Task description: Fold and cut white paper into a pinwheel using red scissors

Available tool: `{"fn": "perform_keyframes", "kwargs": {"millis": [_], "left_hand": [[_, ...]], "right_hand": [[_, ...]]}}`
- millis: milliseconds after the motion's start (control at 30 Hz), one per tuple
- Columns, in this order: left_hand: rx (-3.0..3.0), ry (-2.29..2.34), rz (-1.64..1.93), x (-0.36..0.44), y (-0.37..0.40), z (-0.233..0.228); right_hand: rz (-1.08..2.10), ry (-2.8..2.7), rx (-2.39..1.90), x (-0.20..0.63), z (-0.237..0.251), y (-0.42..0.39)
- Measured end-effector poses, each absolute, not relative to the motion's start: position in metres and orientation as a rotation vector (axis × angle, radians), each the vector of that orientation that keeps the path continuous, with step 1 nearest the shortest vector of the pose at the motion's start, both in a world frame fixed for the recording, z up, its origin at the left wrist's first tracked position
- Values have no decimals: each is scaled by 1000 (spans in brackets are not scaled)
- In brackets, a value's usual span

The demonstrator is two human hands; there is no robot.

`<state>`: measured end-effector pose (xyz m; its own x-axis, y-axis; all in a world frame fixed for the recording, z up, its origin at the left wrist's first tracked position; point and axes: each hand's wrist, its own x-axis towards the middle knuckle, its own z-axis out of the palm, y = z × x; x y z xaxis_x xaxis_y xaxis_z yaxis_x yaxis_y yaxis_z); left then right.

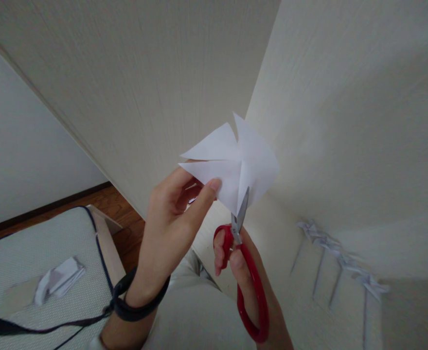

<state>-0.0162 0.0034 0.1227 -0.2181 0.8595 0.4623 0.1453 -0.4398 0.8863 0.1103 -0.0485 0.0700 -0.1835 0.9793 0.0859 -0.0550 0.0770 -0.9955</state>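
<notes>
The left hand [170,228] pinches the folded white paper [232,163] from below-left; the right hand [246,272], fingers closed through the red scissors [245,272], points blades up into its lower edge.

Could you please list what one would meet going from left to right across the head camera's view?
Folded paper scraps on the cushion → black wrist strap → left hand, pinching the white folded paper → red scissors in the right hand → white paper pinwheels against the wall.
</notes>
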Motion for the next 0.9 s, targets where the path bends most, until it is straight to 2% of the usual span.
{"fn": "perform_keyframes", "kwargs": {"millis": [667,900], "left_hand": [[1495,1177,1686,-17,2,123],[1418,1085,1659,-14,5,123]], "right_hand": [[1282,-1319,-1059,109,68,-47],[1184,-1322,-1113,108,69,-46]]}}
